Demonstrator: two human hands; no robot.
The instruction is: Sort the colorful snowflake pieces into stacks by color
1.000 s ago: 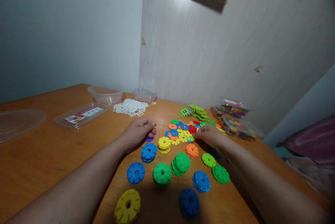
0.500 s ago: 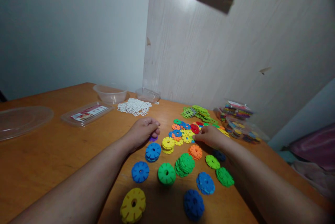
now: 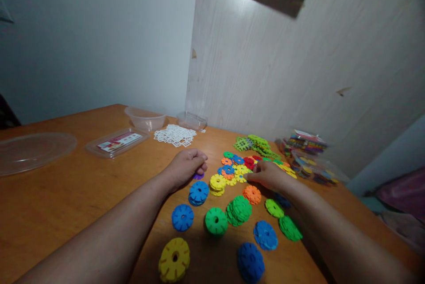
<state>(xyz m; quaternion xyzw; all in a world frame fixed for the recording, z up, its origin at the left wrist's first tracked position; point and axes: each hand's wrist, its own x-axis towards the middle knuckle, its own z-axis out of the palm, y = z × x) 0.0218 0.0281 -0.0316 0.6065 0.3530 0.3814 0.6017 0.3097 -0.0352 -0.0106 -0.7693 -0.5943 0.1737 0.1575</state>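
Both hands (image 3: pixel 186 166) (image 3: pixel 269 175) curl, grip unclear, past crowded disc stacks (image 3: pixel 221 226), with white pieces (image 3: pixel 175 135) beyond.

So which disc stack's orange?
Orange stack just this side of the loose pile, near the right hand; other clearly visible stacks: yellow, green or blue.
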